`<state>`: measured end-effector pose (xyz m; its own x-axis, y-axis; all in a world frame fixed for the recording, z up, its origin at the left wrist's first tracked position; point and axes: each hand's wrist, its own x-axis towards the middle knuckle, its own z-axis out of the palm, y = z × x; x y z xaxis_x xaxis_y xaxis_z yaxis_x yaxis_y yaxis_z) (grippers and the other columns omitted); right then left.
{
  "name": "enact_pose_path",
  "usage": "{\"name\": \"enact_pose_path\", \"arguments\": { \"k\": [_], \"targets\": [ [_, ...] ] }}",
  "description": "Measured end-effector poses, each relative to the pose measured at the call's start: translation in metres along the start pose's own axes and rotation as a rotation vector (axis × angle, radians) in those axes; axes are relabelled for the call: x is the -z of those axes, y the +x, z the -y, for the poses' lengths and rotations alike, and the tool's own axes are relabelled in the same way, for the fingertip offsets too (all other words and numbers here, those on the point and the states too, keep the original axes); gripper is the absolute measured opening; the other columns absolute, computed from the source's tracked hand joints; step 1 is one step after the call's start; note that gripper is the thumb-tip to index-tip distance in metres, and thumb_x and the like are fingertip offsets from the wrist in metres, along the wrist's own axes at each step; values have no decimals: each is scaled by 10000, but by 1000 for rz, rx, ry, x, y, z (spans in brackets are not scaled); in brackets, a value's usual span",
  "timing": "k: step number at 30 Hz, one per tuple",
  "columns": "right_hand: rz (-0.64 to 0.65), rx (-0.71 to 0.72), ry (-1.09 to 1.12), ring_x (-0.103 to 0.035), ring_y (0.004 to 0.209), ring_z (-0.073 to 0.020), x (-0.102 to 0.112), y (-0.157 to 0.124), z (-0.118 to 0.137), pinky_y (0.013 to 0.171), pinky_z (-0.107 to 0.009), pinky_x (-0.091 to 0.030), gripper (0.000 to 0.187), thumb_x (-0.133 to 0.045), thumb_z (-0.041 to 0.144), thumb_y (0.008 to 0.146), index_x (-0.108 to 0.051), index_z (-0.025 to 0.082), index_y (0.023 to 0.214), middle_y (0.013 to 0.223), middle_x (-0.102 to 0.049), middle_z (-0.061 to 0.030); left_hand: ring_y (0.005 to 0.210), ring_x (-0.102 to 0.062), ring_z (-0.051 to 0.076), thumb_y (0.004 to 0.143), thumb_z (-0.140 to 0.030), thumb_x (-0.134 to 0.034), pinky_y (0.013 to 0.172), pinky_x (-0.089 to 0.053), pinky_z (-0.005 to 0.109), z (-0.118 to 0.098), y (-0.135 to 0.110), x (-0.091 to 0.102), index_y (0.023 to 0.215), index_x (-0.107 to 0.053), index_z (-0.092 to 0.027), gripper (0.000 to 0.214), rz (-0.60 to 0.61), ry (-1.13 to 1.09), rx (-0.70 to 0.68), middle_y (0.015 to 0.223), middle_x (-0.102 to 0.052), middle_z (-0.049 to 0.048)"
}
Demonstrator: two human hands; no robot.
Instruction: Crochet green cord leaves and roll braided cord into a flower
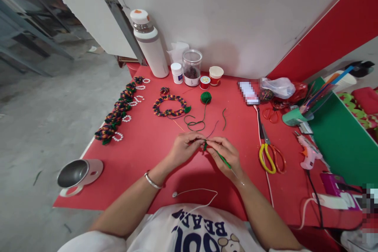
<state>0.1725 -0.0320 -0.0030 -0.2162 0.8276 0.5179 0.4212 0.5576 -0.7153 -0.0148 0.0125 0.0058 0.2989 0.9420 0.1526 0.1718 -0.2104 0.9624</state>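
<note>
My left hand (183,149) pinches a small green crocheted piece (205,146) in front of my chest. My right hand (228,152) is closed around a crochet hook with a green handle (224,160), its tip meeting the piece at my left fingertips. Beyond my hands lies a ball of green yarn (206,97), with a loose green strand (195,129) curling from it. A multicoloured crocheted ring (158,111) with a green leaf-like bit rests to the left of the ball. A short cut green strand (224,120) lies to the right.
Several multicoloured crocheted pieces with white beads (113,117) line the left edge, near a mug (96,168). A tall flask (153,53) and jar (192,73) stand at the back. Scissors (267,159), a phone (248,93), a glue gun (308,151) and cables occupy the right.
</note>
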Motion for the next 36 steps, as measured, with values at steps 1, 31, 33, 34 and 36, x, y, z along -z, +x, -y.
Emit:
{"name": "enact_pose_path", "arguments": {
  "k": [1,31,33,34,36],
  "targets": [
    [-21,-1,1,-691,979,-167,0,0,1,852,-295,-602,333,-594,162,971,-676,301,1262,1110,-669,-64,658,-671,155,848,-209,-625,662,-524,251,0,0,0,816,-771,-209,149,-1,0,1,720,-743,40],
    [-99,-71,147,-723,803,-159,6,7,8,733,-269,-610,126,-696,211,909,-793,260,972,903,-743,-39,686,-606,147,896,-171,-547,682,-471,262,6,-2,-5,761,-665,-165,179,20,43,-10,720,-658,30],
    [-72,-99,172,-722,782,-159,7,9,10,728,-267,-607,117,-689,220,913,-798,252,938,871,-744,-38,750,-618,159,906,-166,-541,731,-476,275,6,-1,-3,773,-681,-171,193,-25,114,-80,762,-677,43],
    [-68,-107,180,-721,779,-157,7,10,10,729,-265,-605,120,-687,217,913,-799,252,938,867,-742,-37,769,-618,163,914,-171,-542,743,-477,279,6,-1,-2,781,-684,-174,195,-42,140,-115,773,-678,47],
    [-60,-117,190,-718,778,-151,5,9,8,726,-255,-604,130,-687,210,913,-799,256,962,878,-737,-33,782,-612,164,926,-182,-548,749,-475,280,5,-2,-1,782,-676,-174,193,-64,173,-167,782,-668,50]
  ]
}}
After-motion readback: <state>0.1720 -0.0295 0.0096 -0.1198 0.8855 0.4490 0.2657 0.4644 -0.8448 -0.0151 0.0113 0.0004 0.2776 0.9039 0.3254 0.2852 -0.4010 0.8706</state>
